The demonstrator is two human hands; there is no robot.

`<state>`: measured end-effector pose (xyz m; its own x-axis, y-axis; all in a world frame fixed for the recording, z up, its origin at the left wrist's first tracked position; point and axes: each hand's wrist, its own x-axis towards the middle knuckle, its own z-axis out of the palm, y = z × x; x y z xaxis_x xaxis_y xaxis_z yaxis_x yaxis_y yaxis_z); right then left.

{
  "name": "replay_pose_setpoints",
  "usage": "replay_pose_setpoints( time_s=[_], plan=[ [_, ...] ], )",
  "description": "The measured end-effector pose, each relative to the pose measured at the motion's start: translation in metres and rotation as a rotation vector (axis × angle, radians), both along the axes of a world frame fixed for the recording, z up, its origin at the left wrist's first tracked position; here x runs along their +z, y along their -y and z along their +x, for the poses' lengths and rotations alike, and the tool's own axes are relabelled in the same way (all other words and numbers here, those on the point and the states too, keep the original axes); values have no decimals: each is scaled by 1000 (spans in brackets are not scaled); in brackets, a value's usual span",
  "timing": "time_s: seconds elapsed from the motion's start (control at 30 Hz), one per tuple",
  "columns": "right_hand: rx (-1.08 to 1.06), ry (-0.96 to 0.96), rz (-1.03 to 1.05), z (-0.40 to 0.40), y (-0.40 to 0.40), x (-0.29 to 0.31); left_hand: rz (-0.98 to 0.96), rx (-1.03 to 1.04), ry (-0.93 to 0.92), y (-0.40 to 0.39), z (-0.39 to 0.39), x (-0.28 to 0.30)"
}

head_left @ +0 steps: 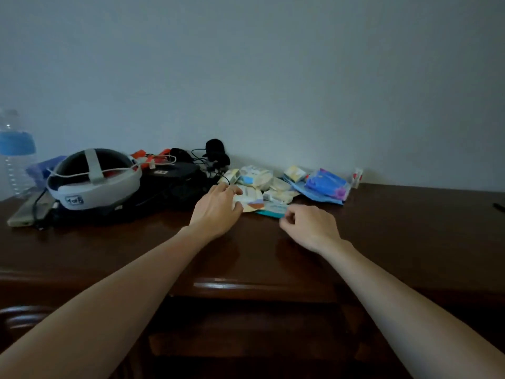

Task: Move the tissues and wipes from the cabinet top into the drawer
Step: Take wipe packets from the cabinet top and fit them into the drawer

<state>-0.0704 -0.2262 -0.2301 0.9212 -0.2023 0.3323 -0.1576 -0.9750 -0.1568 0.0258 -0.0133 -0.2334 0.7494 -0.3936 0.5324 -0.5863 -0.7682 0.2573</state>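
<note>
A heap of small tissue packs [259, 177] lies against the wall on the dark wooden cabinet top [396, 220]. A blue wipes pack [326, 187] rests at the heap's right end. A flat teal-edged pack [273, 209] lies nearest me. My left hand [217, 209] rests on a pale tissue pack [250, 201], fingers curled over its left edge. My right hand [308, 225] hovers at the teal pack's right corner, fingers loosely curled, holding nothing that I can see. The open drawer [246, 337] is below the front edge, its inside dark.
A grey-and-white headset [94, 184] with cables sits at the left, beside black gear [177, 181] and a black microphone [216, 151]. A water bottle [15, 151] stands far left. A phone [30, 209] lies flat near it. A small dark object [498, 206] sits at the right edge.
</note>
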Motion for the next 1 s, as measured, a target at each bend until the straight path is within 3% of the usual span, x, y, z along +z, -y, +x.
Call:
replay_pose_setpoints(
  time_s=[0.07, 0.13, 0.2, 0.27, 0.37, 0.43, 0.57, 0.63, 0.77, 0.87, 0.93, 1.0],
  plan=[
    [-30, 106, 74, 38, 8, 5, -41, 46, 88, 18, 34, 12],
    [-38, 94, 102, 79, 16, 9, -10, 105, 137, 36, 72, 25],
    [-35, -50, 79, 115, 25, 6, 114, 184, 63, 54, 108, 31],
    [-31, -182, 41, 140, 32, -9, 243, 270, -122, 70, 140, 26],
    [-31, -118, -1, 161, 41, -31, 286, 367, -343, 83, 173, 1],
    [-20, -78, -26, 166, 43, -36, 252, 410, -258, 86, 183, -13],
    [-39, -42, -33, 166, 42, -38, 54, 421, -56, 83, 178, -19],
    [-38, 3, 18, 158, 40, -36, -118, 291, 11, 79, 161, -9],
    [-62, 371, 215, 124, 34, -19, -379, -29, 98, 61, 94, 30],
    [-59, 530, 509, 84, 12, -4, -548, -31, -39, 44, 32, 37],
    [7, 549, 651, 45, -14, 0, -701, -73, -198, 32, -19, 29],
    [71, 565, 822, -1, -41, -1, -829, -137, -244, 17, -76, 15]
  ],
)
